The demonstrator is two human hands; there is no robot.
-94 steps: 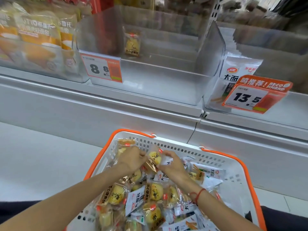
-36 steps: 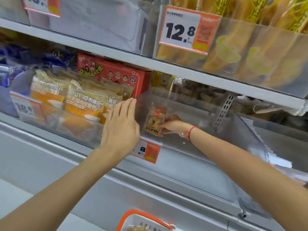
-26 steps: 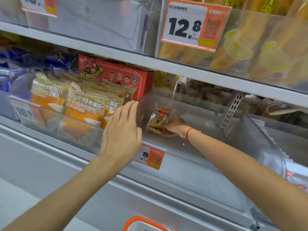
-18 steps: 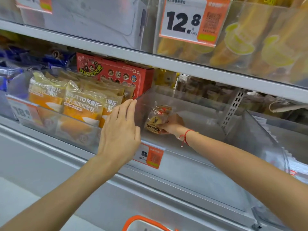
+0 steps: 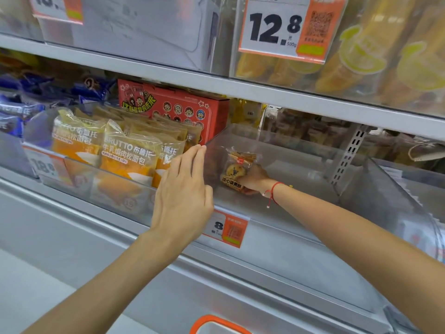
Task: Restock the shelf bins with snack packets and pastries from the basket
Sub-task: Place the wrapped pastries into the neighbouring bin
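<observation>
Pastry packet (image 5: 237, 170): clear wrapper, crimped top edge with a small red label, round yellow-brown pastry speckled dark inside, dark printed characters on a pale band across the lower front. Standing nearly upright, tilted slightly, on the floor of the clear shelf bin (image 5: 301, 150), toward its far left corner. Gripped at its lower right edge by the right hand (image 5: 255, 180), fingers curled behind and under the wrapper; red cord bracelet (image 5: 273, 192) at the wrist. Left hand (image 5: 185, 189) relaxed and flat, fingers straight and together, fingertips at the top edge of the bin's left divider, palm in front of the near wall, grasping nothing.

Clear shelf bin otherwise showing only bare grey floor; orange-and-white price tag (image 5: 227, 229) reading 8 on its near wall, partly hidden by the left hand. Neighbouring bin to the left packed with upright orange bread bags (image 5: 127, 150) marked BRUTTO, a partly visible price tag on its front. Red carton (image 5: 178, 109) with cartoon faces standing behind those bags. Blue wrapped goods (image 5: 16, 109) further left. Upper shelf: clear bin of yellow packets (image 5: 385, 51) behind a 12.8 price tag (image 5: 284, 27). Orange rim of the basket (image 5: 214, 324) just showing at the near bottom edge.
</observation>
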